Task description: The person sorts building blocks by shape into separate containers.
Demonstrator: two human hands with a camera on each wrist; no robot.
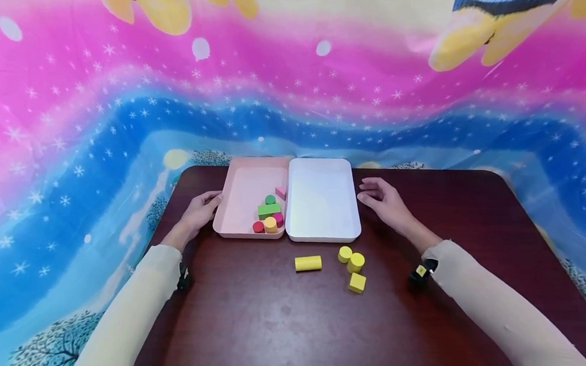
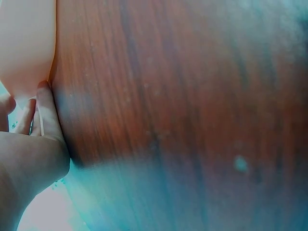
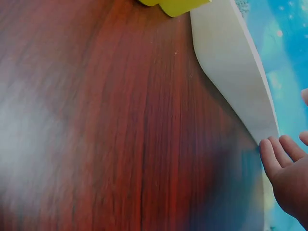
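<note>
My left hand (image 1: 201,211) is at the left wall of the pink tray (image 1: 239,194); in the left wrist view its fairly straight fingers (image 2: 47,108) touch the tray's outer wall. On the other side, my right hand (image 1: 383,201) is beside the right wall of the white tray (image 1: 322,198), fingers loosely extended and holding nothing. Its fingertips are close to that wall in the right wrist view; contact is hard to tell. The trays stand side by side. Inside the pink one are a green block (image 1: 269,211), a green cylinder (image 1: 270,199), a red cylinder (image 1: 258,227) and an orange-yellow cylinder (image 1: 270,224).
A magenta block (image 1: 278,219) and a pink block (image 1: 281,192) also lie in the pink tray. On the dark wooden table (image 1: 260,317), in front of the white tray, are a lying yellow cylinder (image 1: 308,263), two shorter yellow cylinders (image 1: 356,262) and a yellow cube (image 1: 357,283).
</note>
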